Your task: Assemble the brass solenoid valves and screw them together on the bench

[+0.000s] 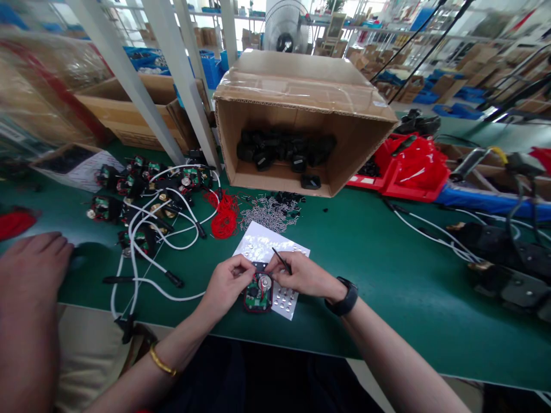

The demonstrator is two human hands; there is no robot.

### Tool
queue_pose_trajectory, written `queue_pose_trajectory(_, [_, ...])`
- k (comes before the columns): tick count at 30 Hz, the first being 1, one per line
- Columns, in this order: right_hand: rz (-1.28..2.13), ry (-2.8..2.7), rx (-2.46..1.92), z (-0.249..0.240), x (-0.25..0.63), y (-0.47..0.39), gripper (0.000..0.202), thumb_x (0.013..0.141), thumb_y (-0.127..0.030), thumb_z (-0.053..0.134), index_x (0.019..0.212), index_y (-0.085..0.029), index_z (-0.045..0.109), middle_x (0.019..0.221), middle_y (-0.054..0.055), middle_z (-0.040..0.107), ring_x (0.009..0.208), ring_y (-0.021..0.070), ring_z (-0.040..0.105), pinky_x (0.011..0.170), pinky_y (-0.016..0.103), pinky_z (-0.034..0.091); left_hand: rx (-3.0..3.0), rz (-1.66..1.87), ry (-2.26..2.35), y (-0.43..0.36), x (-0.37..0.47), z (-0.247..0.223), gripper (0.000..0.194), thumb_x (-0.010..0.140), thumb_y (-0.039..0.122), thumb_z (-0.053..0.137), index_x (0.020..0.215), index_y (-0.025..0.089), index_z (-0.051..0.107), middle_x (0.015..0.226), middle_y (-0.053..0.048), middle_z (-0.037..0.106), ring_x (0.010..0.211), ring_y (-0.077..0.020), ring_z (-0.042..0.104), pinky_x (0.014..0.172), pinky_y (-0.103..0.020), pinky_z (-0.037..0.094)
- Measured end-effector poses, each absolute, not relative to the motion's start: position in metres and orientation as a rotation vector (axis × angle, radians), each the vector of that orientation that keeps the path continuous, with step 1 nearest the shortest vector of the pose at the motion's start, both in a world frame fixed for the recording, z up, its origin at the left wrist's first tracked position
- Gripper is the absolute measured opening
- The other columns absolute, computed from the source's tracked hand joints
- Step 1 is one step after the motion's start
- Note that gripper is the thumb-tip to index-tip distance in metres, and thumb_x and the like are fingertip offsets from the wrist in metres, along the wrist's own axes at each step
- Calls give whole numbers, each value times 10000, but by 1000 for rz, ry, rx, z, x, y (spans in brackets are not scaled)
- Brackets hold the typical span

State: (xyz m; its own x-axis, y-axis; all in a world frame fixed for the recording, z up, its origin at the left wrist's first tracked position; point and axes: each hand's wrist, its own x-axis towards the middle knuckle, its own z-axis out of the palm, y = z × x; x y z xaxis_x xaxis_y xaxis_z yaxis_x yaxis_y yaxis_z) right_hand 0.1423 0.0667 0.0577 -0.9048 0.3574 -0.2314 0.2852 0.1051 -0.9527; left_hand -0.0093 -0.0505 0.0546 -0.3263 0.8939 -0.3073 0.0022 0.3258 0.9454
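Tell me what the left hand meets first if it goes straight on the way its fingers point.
Left hand: probably the upper end of the device with the green circuit board, then the right hand just beyond. Single view, so touching versus skimming over is unclear.

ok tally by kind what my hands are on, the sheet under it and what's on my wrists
open circuit unit: 1
thin black stick: 1
white sheet: 1
wristwear, black wristwatch and gold bangle: 2
total: 5
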Motion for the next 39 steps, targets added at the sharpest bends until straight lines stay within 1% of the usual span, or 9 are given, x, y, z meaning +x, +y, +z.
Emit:
queue_pose_trajectory(7, [1703,-2404,-696,59,138,67,139,728,-90,511,833,-130,593,686,-24,567,585,63,454,544,176,340,1131,1000,1616,-62,-28,55,341,813,471,500,949,173,598,883,-42,605,805,-199,566,721,-298,447])
queue_pose_trajectory(11, [1793,-2365,-663,58,132,74,161,723,-74,510,849,-122,598,722,-11,584,609,69,480,576,182,373,1384,861,1728,-73,-23,48,824,482,403,809,1217,229,478,1219,-92,506,1126,-324,445,956,-447,359])
queue_pose_trajectory(17, [1714,-2132,-973,69,156,79,207,780,-276,579,932,-141,620,816,41,664,536,79,505,501,197,396,1215,1068,1624,-77,-32,46,670,561,335,756,1146,183,467,1101,-97,574,1002,-280,558,878,-388,448])
queue_pose_trajectory(21, [1842,-1420,-1181,65,184,73,423,847,-519,440,932,-135,594,818,87,677,341,36,212,335,205,312,1099,1063,1489,-61,-57,51,643,585,328,736,1136,153,454,1043,-86,600,923,-250,598,809,-335,488])
queue_pose_trajectory(25, [1962,-964,-1084,41,194,58,600,787,-702,371,627,-160,571,663,52,606,454,86,429,583,290,497,1080,986,1587,-51,-43,47,593,597,318,738,1098,151,470,1010,-67,617,926,-237,606,844,-357,486])
queue_pose_trajectory(28, [1906,-810,-1148,22,201,41,659,747,-773,310,600,-177,547,441,-25,383,416,100,400,466,252,429,963,1035,1610,-64,-17,38,600,608,322,732,1109,145,454,1029,-87,620,951,-242,605,838,-352,494])
queue_pose_trajectory(31, [1873,-701,-1192,15,211,27,658,761,-761,303,766,-168,588,463,-9,464,408,99,429,418,228,396,840,1069,1625,-82,-1,35,632,610,328,731,1134,147,429,1070,-100,604,957,-241,605,842,-351,497])
queue_pose_trajectory(34, [1827,-742,-1189,21,217,25,512,734,-645,546,881,-154,571,742,81,649,613,137,597,539,244,484,761,1177,1666,-87,-7,46,643,601,343,731,1134,151,428,1081,-102,597,964,-243,599,816,-332,509])
queue_pose_trajectory(39, [1562,-943,-1224,23,198,51,336,655,-362,741,820,-177,514,637,-5,618,514,95,556,494,205,461,1029,1044,1580,-52,-24,82,504,647,412,673,1067,178,523,939,-63,623,811,-223,620,658,-293,525])
